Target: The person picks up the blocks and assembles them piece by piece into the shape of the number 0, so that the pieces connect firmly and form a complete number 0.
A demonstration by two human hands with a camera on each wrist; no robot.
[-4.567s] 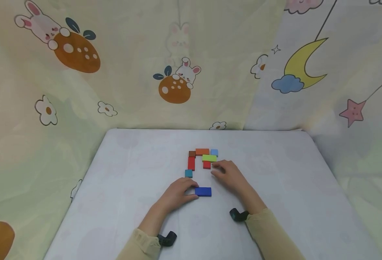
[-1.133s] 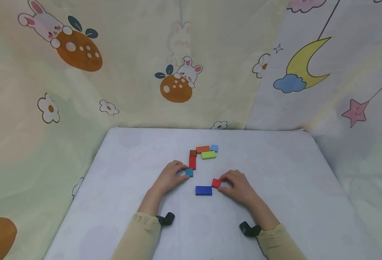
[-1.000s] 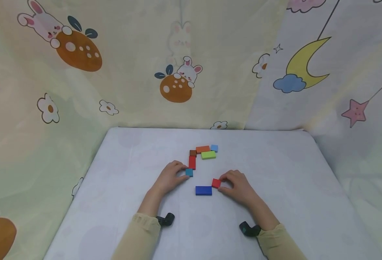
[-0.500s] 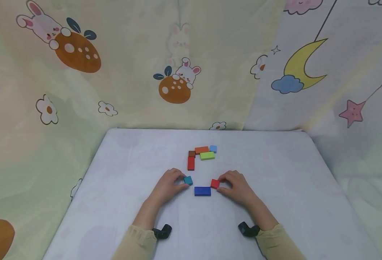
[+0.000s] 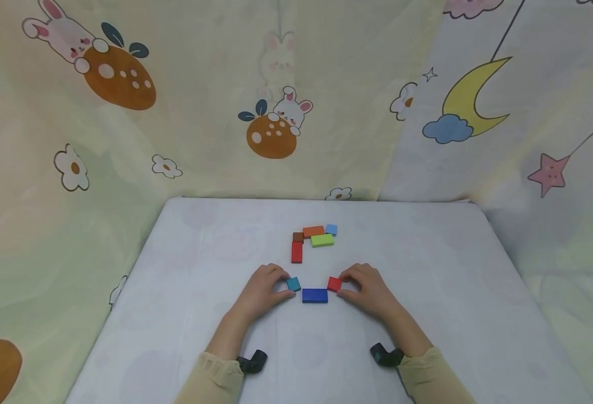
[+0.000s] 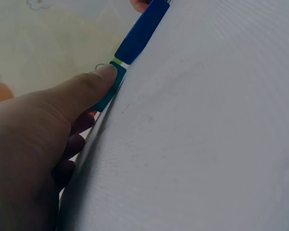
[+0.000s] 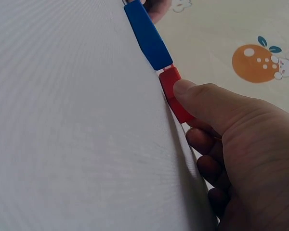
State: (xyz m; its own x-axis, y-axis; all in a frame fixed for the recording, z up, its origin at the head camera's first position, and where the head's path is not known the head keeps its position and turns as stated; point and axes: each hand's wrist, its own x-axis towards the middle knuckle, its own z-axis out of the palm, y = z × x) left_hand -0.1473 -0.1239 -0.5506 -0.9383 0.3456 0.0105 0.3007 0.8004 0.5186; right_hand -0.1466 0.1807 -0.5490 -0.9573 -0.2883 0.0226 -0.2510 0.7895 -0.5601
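My left hand (image 5: 260, 292) pinches a small teal block (image 5: 293, 284) between thumb and fingers, at the left end of a long blue block (image 5: 315, 295). At the blue block's right end, my right hand (image 5: 369, 289) pinches a small red block (image 5: 334, 284), turned slightly askew. In the left wrist view the thumb lies on the teal block (image 6: 111, 89), with the blue block (image 6: 142, 32) just beyond it. The right wrist view has the thumb on the red block (image 7: 176, 94), close to the blue block (image 7: 148, 36).
Farther back lie a long red block (image 5: 297, 252), a brown block (image 5: 298, 237), an orange block (image 5: 313, 231), a light blue block (image 5: 331, 229) and a green block (image 5: 322, 240). All rest on the white-covered table (image 5: 200, 241). Patterned cloth hangs behind.
The right hand took the small red block from beside the green block to the blue block's right end. The left hand then brought the teal block toward me, to the blue block's left end.
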